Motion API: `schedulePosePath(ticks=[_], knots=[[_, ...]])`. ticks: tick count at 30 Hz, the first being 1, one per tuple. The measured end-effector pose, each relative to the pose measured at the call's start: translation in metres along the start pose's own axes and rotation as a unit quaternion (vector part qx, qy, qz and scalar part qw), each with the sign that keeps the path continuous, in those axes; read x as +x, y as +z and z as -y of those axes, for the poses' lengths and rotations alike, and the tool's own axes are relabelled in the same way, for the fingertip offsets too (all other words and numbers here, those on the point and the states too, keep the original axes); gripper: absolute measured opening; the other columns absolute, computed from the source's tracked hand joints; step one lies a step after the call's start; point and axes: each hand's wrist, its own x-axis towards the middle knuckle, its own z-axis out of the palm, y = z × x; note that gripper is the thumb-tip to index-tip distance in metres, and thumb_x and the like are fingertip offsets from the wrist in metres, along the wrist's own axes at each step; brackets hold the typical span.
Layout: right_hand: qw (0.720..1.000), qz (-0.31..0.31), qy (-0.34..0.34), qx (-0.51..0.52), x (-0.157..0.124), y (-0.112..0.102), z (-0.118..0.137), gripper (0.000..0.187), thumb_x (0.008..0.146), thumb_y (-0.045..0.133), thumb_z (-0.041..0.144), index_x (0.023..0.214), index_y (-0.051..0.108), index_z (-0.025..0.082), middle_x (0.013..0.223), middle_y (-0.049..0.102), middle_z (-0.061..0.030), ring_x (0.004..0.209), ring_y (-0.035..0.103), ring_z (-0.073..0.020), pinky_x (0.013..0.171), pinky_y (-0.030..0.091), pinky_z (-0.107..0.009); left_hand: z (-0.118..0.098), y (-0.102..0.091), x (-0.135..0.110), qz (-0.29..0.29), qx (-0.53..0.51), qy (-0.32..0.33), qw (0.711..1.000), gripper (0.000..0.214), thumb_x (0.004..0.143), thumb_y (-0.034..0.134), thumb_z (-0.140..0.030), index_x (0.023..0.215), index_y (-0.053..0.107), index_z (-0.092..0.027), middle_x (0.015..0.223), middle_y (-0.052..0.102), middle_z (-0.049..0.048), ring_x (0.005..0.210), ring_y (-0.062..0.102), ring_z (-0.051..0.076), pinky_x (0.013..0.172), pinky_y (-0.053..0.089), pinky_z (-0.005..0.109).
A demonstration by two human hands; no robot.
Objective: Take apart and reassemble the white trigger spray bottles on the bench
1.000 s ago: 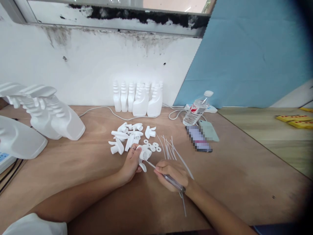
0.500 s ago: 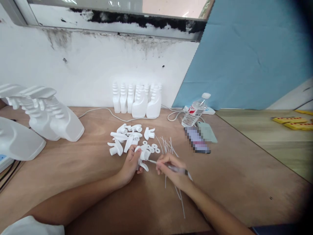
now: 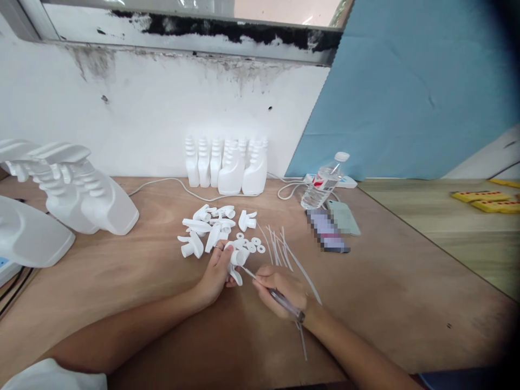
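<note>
My left hand [image 3: 215,273] grips a white spray trigger head [image 3: 238,260] just above the wooden table [image 3: 162,281]. My right hand [image 3: 280,290] is closed around a thin clear tube [image 3: 260,283] whose tip meets the trigger head. Just beyond my hands lies a pile of white trigger heads [image 3: 209,230], a few small white ring washers [image 3: 254,245], and several loose thin tubes [image 3: 280,244].
A row of white bottles [image 3: 227,165] stands against the wall. Large white bottles [image 3: 77,187] lie at the left. A water bottle [image 3: 323,181], a phone [image 3: 327,230] and a white cable [image 3: 170,184] are at the back right. Yellow strips [image 3: 483,197] lie far right.
My right hand dipped toward the loose tubes half a second ago and has come back, the tube tip again at the trigger head. My left hand has hardly moved.
</note>
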Motion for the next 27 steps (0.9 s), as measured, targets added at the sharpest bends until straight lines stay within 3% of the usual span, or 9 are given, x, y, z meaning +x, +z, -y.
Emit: schedulePosePath(ticks=[3, 6, 9, 12, 15, 21, 27], knots=[[1.000, 0.006, -0.016, -0.023, 0.000, -0.001, -0.003, 0.019, 0.081, 0.056, 0.004, 0.089, 0.053, 0.020, 0.069, 0.060, -0.0023, 0.056, 0.055, -0.0138, 0.052, 0.045, -0.026, 0.000, 0.000, 0.000, 0.008, -0.010, 0.007, 1.000, 0.039, 0.084, 0.049, -0.059, 0.090, 0.033, -0.024, 0.057, 0.048, -0.0082, 0.035, 0.034, 0.005, 0.031, 0.022, 0.013], [0.993, -0.017, 0.102, 0.048, -0.003, -0.006, -0.005, 0.010, 0.083, 0.057, 0.009, 0.083, 0.056, 0.019, 0.072, 0.063, -0.0027, 0.056, 0.056, -0.0122, 0.052, 0.045, -0.025, 0.001, 0.000, -0.001, 0.016, -0.004, 0.001, 1.000, 0.038, 0.085, 0.049, -0.058, 0.091, 0.033, -0.024, 0.057, 0.049, -0.0081, 0.034, 0.033, 0.006, 0.031, 0.023, 0.013], [0.950, -0.046, 0.229, 0.208, -0.006, -0.012, -0.007, 0.012, 0.087, 0.057, 0.016, 0.075, 0.055, 0.018, 0.067, 0.061, -0.0007, 0.054, 0.057, -0.0115, 0.050, 0.045, -0.024, 0.000, 0.000, -0.002, 0.026, 0.008, -0.015, 1.000, 0.037, 0.084, 0.051, -0.056, 0.089, 0.035, -0.023, 0.055, 0.048, -0.0083, 0.032, 0.031, 0.005, 0.028, 0.022, 0.013], [0.915, -0.025, 0.273, 0.297, -0.006, -0.017, -0.011, 0.016, 0.087, 0.059, 0.021, 0.072, 0.055, 0.017, 0.064, 0.060, -0.0006, 0.054, 0.056, -0.0114, 0.049, 0.044, -0.024, -0.001, -0.001, -0.002, 0.028, 0.011, -0.034, 0.999, 0.037, 0.081, 0.055, -0.054, 0.085, 0.037, -0.022, 0.057, 0.049, -0.0072, 0.032, 0.032, 0.005, 0.027, 0.019, 0.013], [0.925, 0.030, 0.258, 0.276, -0.001, -0.021, -0.011, 0.019, 0.084, 0.063, 0.024, 0.068, 0.058, 0.015, 0.067, 0.061, -0.0021, 0.060, 0.056, -0.0119, 0.054, 0.042, -0.024, 0.000, -0.001, -0.002, 0.033, 0.007, -0.038, 0.999, 0.038, 0.079, 0.059, -0.053, 0.083, 0.040, -0.021, 0.062, 0.051, -0.0058, 0.034, 0.034, 0.004, 0.028, 0.019, 0.013], [0.941, 0.065, 0.211, 0.256, 0.004, -0.023, -0.009, 0.020, 0.086, 0.060, 0.023, 0.067, 0.057, 0.016, 0.067, 0.060, -0.0018, 0.057, 0.053, -0.0110, 0.053, 0.039, -0.024, 0.004, -0.001, -0.001, 0.073, 0.022, -0.011, 0.997, 0.040, 0.075, 0.065, -0.051, 0.079, 0.043, -0.018, 0.060, 0.050, -0.0052, 0.043, 0.041, 0.004, 0.039, 0.034, 0.015], [0.973, 0.158, 0.076, 0.147, 0.013, -0.028, -0.006, 0.014, 0.089, 0.050, 0.019, 0.077, 0.056, 0.018, 0.072, 0.058, -0.0036, 0.065, 0.053, -0.0134, 0.061, 0.042, -0.026, 0.008, -0.004, 0.003, 0.044, 0.006, -0.018, 0.999, 0.035, 0.079, 0.061, -0.049, 0.081, 0.043, -0.019, 0.059, 0.048, -0.0064, 0.040, 0.038, 0.004, 0.038, 0.028, 0.015]])
